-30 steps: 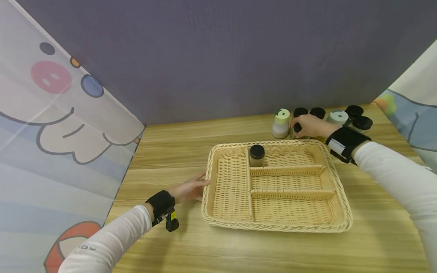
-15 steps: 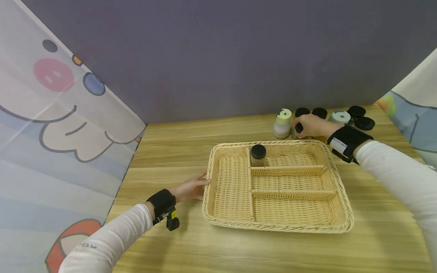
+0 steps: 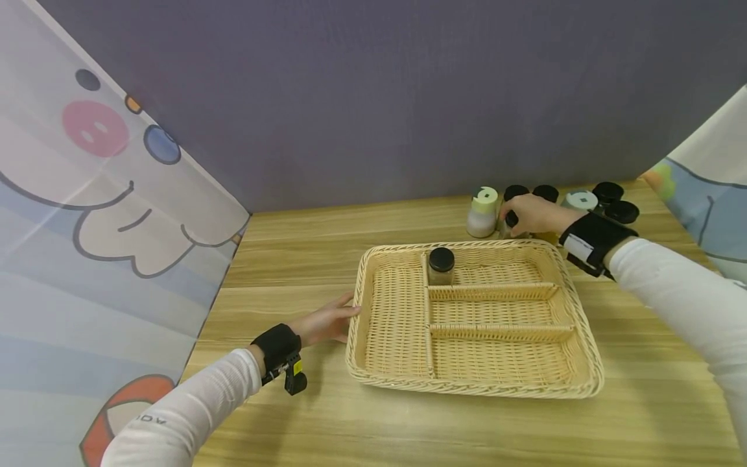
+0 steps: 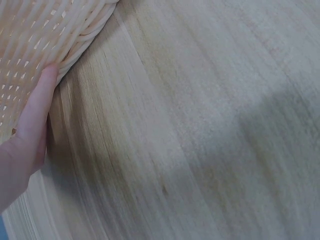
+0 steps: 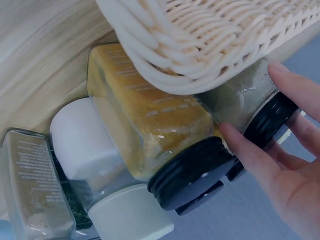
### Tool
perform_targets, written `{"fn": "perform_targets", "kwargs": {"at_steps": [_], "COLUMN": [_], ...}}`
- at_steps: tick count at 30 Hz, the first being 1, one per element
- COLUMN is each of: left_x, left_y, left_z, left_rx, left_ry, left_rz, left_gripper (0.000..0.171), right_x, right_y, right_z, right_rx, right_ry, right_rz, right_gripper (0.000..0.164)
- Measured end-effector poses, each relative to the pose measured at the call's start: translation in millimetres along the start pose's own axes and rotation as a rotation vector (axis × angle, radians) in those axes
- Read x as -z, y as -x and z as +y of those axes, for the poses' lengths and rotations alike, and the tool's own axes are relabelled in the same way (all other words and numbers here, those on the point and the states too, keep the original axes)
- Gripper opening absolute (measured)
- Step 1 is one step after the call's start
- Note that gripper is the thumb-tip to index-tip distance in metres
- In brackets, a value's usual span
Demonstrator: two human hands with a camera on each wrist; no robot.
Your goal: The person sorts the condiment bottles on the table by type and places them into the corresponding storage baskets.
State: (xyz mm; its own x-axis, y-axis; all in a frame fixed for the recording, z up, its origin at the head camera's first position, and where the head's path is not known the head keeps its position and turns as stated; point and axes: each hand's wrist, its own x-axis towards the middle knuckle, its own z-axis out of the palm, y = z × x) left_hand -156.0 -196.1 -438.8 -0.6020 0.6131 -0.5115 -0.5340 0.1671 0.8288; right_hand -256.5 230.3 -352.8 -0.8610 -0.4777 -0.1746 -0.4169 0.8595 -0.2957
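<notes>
My left hand rests against the left side of a pale wicker basket, its thumb at the woven rim in the left wrist view. The basket has dividers, and one black-lidded jar stands in its back compartment. Just behind the basket, my right hand pinches a glass seasoning jar near its black lid. The jar's body is partly hidden by the basket's rim. Beside it, in the right wrist view, is a jar of yellow powder with a black lid.
A shaker with a pale yellow-green top stands left of my right hand. Further jars with black lids and a pale green-topped shaker line the back right. Behind them rises a grey wall; printed cloth hangs at left.
Both hands keep their places, the right one at the jar and the left one at the basket. The head view has shifted slightly.
</notes>
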Motion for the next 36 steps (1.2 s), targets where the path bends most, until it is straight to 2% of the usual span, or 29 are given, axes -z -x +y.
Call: {"fn": "perform_targets", "kwargs": {"at_steps": [12,28,36], "left_x": [1.7,1.8,3.7], "left_y": [-0.7,-1.6,-4.0], "left_z": [-1.0,0.8,-1.2], "left_rx": [0.001,-0.003,-0.012], "left_ry": [-0.005,-0.009,-0.014], "left_rz": [-0.002,-0.013,-0.036], "left_gripper": [0.060,0.059,0.058], "right_x": [16,44,56], "right_y": [4,6,12], "right_z": [-7,-11,-18], "right_rx": [-0.046,-0.003,0.003], "right_ry": [0.002,0.033,-0.026], "right_rz": [-0.025,-0.040,-0.038], "right_gripper": [0.034,0.038,0.040]}}
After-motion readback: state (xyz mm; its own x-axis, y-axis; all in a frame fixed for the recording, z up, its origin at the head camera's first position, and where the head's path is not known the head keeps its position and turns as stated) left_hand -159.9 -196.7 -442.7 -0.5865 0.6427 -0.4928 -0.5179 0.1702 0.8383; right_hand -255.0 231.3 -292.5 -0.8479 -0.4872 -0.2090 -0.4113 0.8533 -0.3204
